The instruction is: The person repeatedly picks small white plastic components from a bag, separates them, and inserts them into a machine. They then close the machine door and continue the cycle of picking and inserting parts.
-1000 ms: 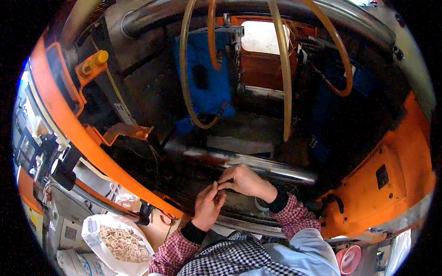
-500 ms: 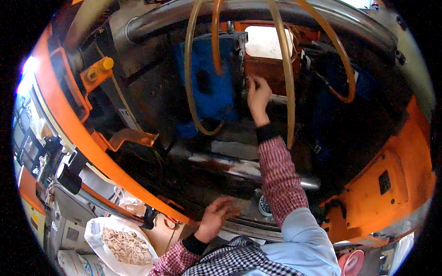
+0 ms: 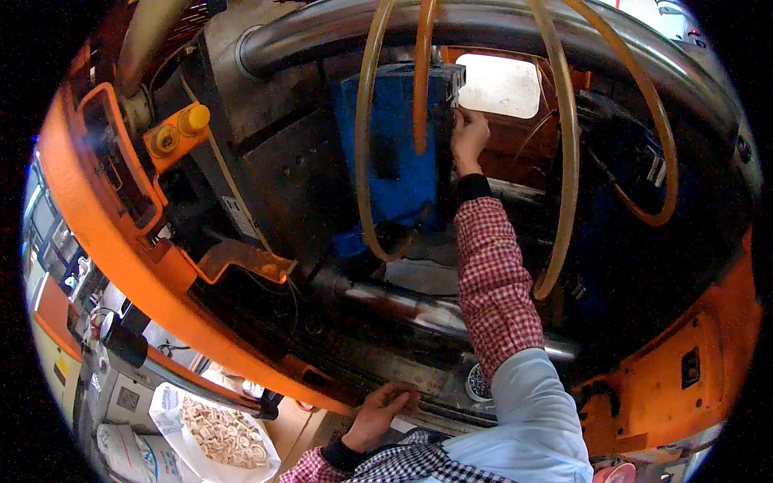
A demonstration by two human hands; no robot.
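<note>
Inside the machine, my right hand point(image 3: 469, 137) reaches up to the right-hand face of a blue metal block point(image 3: 394, 145). Its fingers are pinched together against the block's dark edge; whatever sits between them is too small to make out. Low in the opening, my left hand point(image 3: 378, 417) lies near the front edge, its fingers stretched out and holding nothing visible. A small round cup point(image 3: 478, 384) with dark, shiny contents stands beside my right forearm.
Yellowish hoses point(image 3: 366, 145) hang in loops around the block. A thick steel bar point(image 3: 346, 32) crosses above, another point(image 3: 403, 306) below. The orange frame point(image 3: 201, 322) curves along the left. A white sack point(image 3: 173, 419) of small pale parts stands at lower left.
My right hand has come in against the block's face and its fingers have closed into a pinch. My left hand has lowered slightly toward the front edge. The view has shifted.
</note>
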